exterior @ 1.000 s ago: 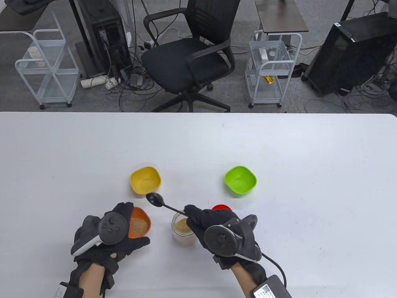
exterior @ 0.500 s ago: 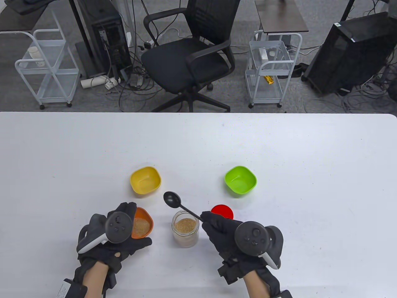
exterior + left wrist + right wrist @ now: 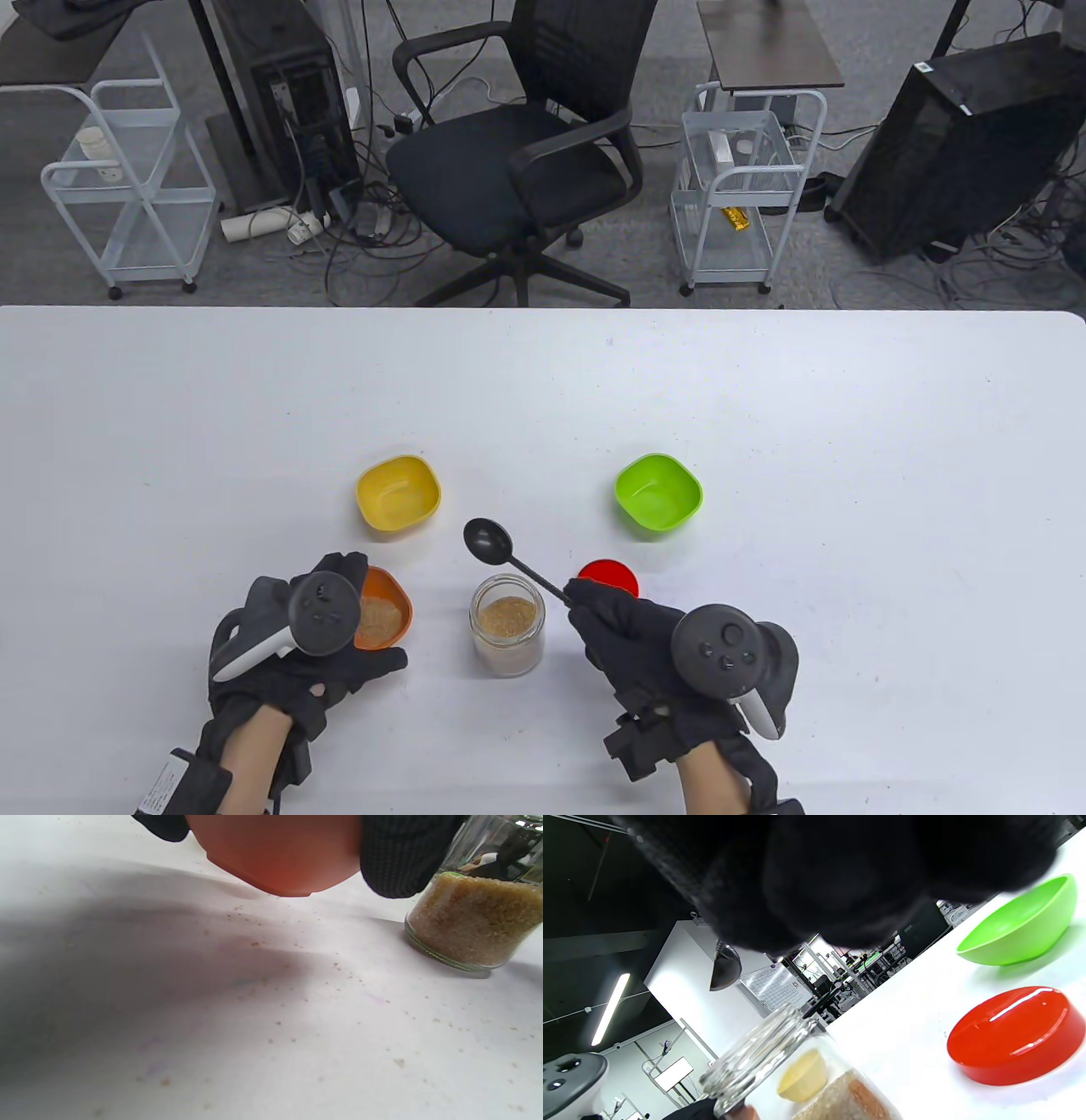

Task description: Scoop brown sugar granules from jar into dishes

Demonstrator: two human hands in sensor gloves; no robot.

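A glass jar (image 3: 507,630) of brown sugar stands open at the table's front middle. My right hand (image 3: 585,604) pinches the handle end of a black spoon (image 3: 489,542). The spoon's bowl looks empty and hovers just beyond the jar. My left hand (image 3: 370,613) grips an orange dish (image 3: 392,607) with sugar in it, left of the jar. In the left wrist view the orange dish (image 3: 275,853) sits between my fingers (image 3: 403,853), beside the jar (image 3: 475,921). A yellow dish (image 3: 399,494) and a green dish (image 3: 658,495) stand farther back and look empty.
The jar's red lid (image 3: 607,577) lies right of the jar, just past my right fingers; it also shows in the right wrist view (image 3: 1009,1035) in front of the green dish (image 3: 1018,929). Loose sugar grains (image 3: 297,1001) are scattered on the white table.
My right hand has drawn back to the right, carrying the spoon's bowl from beside the yellow dish to just beyond the jar. The left hand has barely moved with the orange dish.
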